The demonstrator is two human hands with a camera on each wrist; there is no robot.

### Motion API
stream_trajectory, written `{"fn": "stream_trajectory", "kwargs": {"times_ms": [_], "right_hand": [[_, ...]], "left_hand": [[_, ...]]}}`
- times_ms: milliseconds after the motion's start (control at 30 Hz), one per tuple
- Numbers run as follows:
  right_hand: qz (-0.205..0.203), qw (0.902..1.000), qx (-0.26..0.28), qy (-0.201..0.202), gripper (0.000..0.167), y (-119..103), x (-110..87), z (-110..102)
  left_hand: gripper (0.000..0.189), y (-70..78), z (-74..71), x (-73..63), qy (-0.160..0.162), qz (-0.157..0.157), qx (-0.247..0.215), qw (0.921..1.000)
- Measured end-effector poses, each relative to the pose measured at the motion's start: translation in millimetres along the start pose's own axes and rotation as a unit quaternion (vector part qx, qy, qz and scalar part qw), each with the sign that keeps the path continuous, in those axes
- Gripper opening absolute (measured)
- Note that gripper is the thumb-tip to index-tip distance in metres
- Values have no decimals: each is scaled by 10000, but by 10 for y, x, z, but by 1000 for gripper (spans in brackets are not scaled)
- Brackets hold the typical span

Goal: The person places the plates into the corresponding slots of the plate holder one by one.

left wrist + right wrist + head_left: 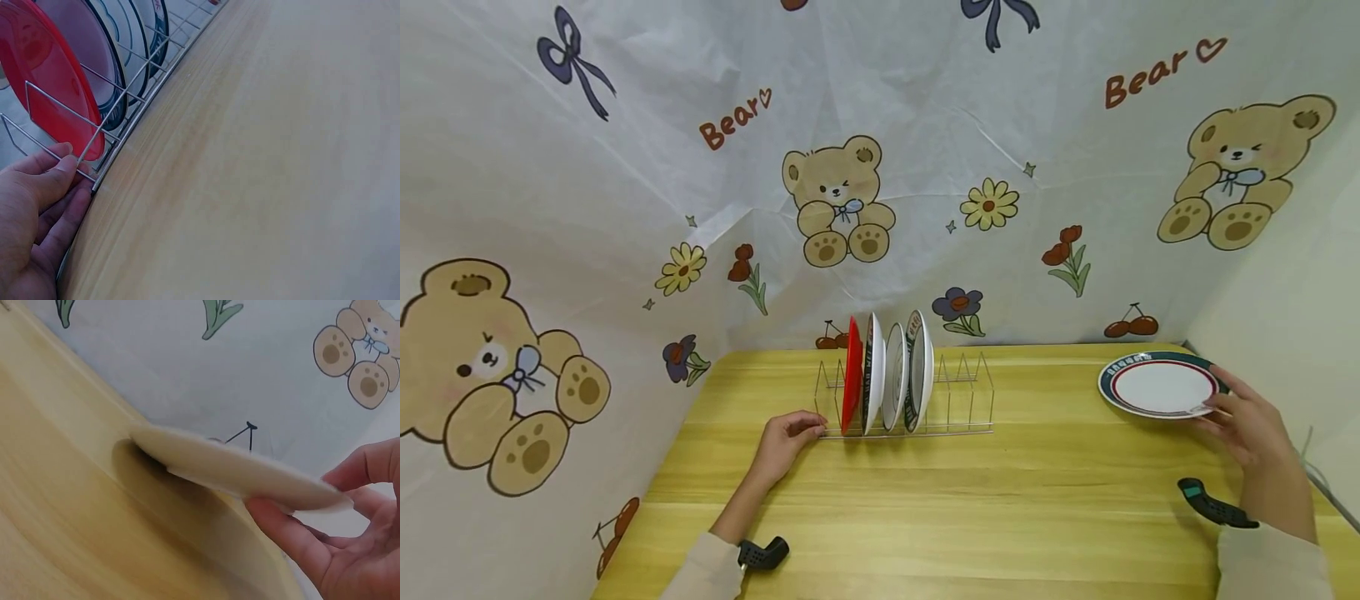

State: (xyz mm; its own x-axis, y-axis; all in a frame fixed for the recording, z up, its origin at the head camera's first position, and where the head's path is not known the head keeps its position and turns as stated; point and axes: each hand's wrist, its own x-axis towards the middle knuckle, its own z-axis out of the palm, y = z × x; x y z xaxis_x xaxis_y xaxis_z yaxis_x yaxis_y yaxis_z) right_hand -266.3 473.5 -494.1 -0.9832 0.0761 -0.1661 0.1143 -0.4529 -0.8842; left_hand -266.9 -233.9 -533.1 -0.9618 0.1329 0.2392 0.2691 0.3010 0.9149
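Note:
A wire dish rack (958, 431) stands toward the back of the wooden table, holding several plates on edge. Leftmost in it is a red plate (852, 375), followed by white plates with dark patterned rims (872, 375). My left hand (786, 442) pinches the rack's left front corner between thumb and fingers, close beside the red plate (50, 81). At the far right, my right hand (1251, 421) grips the right edge of a white plate (1165, 387) with a dark green rim and a red ring. In the right wrist view this plate (237, 469) is tilted, its shadow on the table below.
The wooden table (925, 517) reaches back to a white cloth (925, 108) printed with bears and flowers. The rack's right-hand slots (962, 400) hold no plates. A thin cable (1330, 496) runs along the right side.

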Motion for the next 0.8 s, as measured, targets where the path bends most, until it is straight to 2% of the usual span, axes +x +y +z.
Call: {"fn": "stream_trajectory", "kwargs": {"times_ms": [167, 367, 467, 633, 800], "right_hand": [[-244, 9957, 232, -860, 70, -20, 22, 60], [-396, 9907, 233, -1281, 74, -78, 45, 216], [-579, 9881, 261, -1403, 75, -130, 32, 318], [-803, 9879, 35, -1324, 74, -224, -28, 493], [-1041, 9845, -37, -1409, 74, -301, -89, 647]], "left_hand": [[12, -1, 1, -8, 16, 50, -58, 10000], [12, 4, -3, -22, 46, 15, -47, 10000], [13, 1, -4, -27, 69, 10, -43, 10000], [13, -7, -5, -15, 11, 2, -102, 9999], [13, -10, -9, -7, -35, -16, -62, 10000]]}}
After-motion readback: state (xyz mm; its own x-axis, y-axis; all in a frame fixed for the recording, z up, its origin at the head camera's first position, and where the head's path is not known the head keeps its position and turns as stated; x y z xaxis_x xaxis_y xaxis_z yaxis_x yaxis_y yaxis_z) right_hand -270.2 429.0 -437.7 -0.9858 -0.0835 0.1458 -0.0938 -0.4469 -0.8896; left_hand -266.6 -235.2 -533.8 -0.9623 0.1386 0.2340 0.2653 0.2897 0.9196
